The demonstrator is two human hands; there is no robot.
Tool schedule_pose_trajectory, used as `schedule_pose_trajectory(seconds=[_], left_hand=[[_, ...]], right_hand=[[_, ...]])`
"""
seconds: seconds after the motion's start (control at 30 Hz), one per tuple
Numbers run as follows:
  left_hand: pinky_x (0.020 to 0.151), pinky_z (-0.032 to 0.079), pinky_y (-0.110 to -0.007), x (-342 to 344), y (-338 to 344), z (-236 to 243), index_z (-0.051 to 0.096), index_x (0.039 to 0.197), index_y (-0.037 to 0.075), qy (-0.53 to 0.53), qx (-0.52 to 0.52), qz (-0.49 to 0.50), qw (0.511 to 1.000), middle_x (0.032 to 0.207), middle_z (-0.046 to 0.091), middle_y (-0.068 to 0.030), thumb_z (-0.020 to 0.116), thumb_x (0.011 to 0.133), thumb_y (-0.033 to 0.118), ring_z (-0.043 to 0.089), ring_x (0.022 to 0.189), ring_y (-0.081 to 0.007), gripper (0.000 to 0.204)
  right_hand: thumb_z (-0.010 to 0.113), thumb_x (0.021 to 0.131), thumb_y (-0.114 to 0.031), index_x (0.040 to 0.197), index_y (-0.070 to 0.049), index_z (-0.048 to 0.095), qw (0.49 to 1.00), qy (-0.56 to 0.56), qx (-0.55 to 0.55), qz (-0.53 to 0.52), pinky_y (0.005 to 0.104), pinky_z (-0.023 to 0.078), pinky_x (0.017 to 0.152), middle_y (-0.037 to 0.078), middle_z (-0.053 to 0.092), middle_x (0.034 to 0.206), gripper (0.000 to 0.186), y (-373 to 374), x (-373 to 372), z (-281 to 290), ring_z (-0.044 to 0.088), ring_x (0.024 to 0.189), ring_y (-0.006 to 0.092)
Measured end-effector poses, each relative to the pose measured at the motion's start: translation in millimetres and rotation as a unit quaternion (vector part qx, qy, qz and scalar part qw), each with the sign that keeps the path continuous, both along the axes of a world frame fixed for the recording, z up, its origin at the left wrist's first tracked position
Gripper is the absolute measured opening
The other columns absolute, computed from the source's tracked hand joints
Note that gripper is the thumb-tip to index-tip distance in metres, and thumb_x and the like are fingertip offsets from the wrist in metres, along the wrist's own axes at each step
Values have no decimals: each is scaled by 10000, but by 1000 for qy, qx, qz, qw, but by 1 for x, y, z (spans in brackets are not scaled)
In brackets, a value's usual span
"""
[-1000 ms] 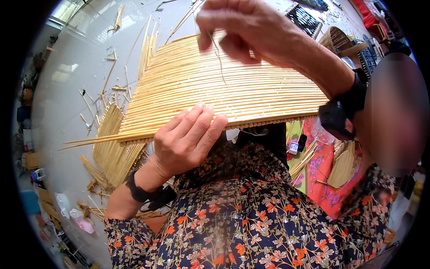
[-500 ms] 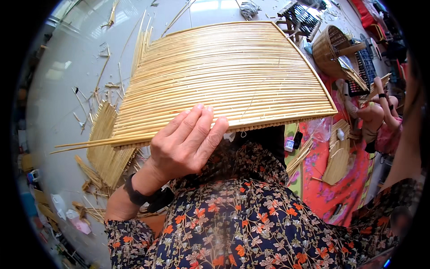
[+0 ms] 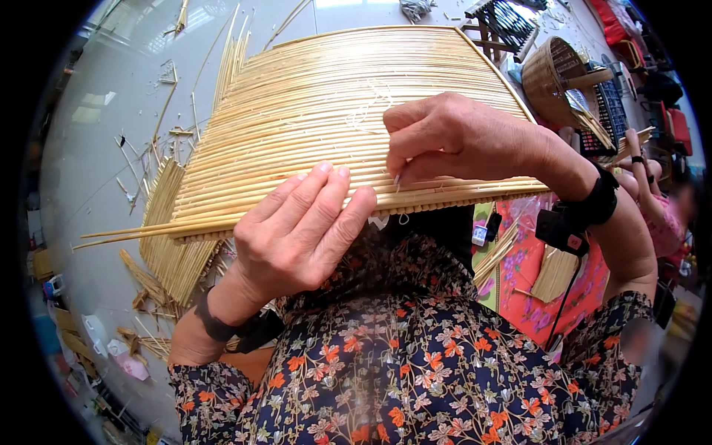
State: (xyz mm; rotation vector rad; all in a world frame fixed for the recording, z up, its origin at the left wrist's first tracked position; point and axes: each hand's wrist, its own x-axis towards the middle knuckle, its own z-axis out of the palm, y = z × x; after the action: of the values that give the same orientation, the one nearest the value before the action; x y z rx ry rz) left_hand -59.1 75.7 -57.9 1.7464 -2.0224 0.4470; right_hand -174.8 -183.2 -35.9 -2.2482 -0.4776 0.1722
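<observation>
Straw-coloured slatted panel, broad face up (two rods jutting left); pale thread, loosely curled on top

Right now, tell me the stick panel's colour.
The stick panel is golden yellow, clearest in the head view.

Trapezoid panel of thin sticks: straw yellow, fine parallel stripes from the rows, whitish sheen near top. Looped thin thread: cream. Smaller flat stick panel: same straw yellow, duller. Loose fabric garment: near-black navy, all-over leaf-and-vine print, orange-red plus beige. Fabric wrist straps: plain black. Floral cloth mat: coral red, purple blooms, yellow-green border. Round woven basket: tan-brown weave. Smooth tiled floor: pale grey.
</observation>
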Motion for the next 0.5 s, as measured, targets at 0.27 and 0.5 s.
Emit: schedule_pose_trajectory(seconds=[0.27,0.5], left_hand=[[804,649,-376,2,-3,2,814,1092,60,1,-3,-8,1000,1039,793,-126,815,838,82,792,978,-283,255],[816,651,-377,-6,-2,1,814,1094,61,-1,12,-2,1000,1061,796,-135,804,852,86,793,1008,-285,244]], right_hand=[[692,928,-77,989,-46,580,921,-298,-241,-72,437,492,744,110,454,921,131,4,27,1,573,868,308],[659,949,-117,937,3,624,953,-233,-172,-89,442,549,817,131,572,940,126,7,34,-8,624,935,337]])
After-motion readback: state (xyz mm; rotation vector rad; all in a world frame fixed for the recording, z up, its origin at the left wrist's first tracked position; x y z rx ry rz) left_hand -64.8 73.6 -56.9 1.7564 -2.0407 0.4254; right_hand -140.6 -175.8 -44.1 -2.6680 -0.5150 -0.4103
